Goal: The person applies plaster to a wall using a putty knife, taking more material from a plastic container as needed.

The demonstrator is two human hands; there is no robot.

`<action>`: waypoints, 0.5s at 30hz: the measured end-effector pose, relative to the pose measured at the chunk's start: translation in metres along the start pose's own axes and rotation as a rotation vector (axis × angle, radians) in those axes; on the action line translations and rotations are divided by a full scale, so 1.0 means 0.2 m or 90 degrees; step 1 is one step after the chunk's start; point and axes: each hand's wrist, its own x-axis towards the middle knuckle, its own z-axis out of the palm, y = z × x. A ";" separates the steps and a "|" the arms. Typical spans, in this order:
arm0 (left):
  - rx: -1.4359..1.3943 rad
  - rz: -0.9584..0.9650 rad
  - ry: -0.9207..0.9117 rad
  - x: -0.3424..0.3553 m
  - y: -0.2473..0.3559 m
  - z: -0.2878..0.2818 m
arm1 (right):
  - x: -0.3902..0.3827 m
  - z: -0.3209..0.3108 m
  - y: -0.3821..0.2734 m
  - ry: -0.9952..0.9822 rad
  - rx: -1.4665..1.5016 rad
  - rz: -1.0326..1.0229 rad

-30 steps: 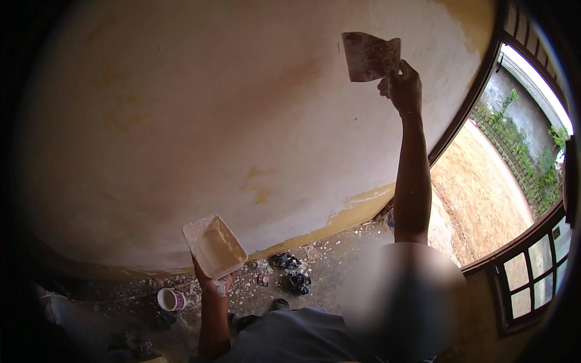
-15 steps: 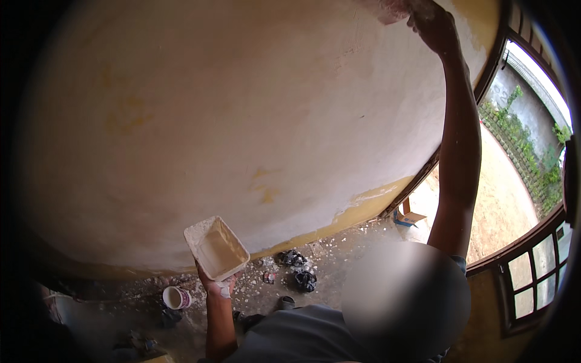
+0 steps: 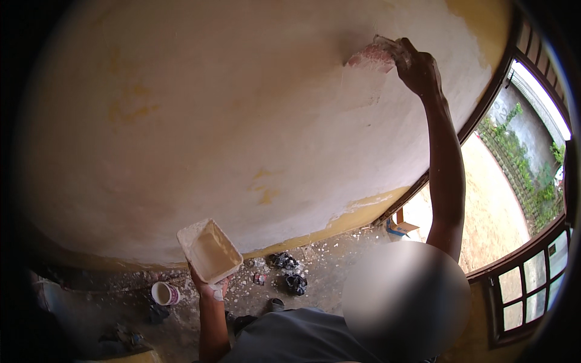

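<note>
My right hand (image 3: 417, 66) is raised high against the wall (image 3: 212, 121), gripping a wide putty blade (image 3: 370, 57) whose flat face lies pressed on the whitish filler. My left hand (image 3: 209, 289) is held low in front of my chest and grips from below a rectangular cream tray (image 3: 209, 251) with pale filler inside. The wall is mostly white with patches of yellow paint showing through.
On the littered floor lie a small white and purple cup (image 3: 164, 293) at lower left and dark crumpled bags (image 3: 289, 272) near the wall base. An open doorway (image 3: 484, 199) at right gives onto a sandy yard, with a window frame (image 3: 526, 296) beside it.
My right arm swung up out of view, then came back down and left; the blade now lies flat on the wall. The tray in my left hand has barely moved.
</note>
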 end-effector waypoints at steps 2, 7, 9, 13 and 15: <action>-0.003 0.015 -0.014 -0.01 0.01 -0.02 | 0.15 -0.06 0.03 0.032 -0.008 0.002; -0.036 0.003 0.011 0.00 -0.02 0.00 | 0.40 -0.15 0.37 0.251 -0.170 0.018; -0.046 -0.004 -0.005 0.01 -0.04 -0.01 | 0.42 -0.18 0.46 0.392 -0.158 -0.003; -0.063 0.006 0.001 -0.02 0.03 -0.11 | 0.01 -0.08 -0.12 0.057 0.204 0.006; -0.063 -0.019 -0.020 -0.01 -0.01 -0.07 | -0.27 0.07 -0.13 -0.034 0.134 -0.047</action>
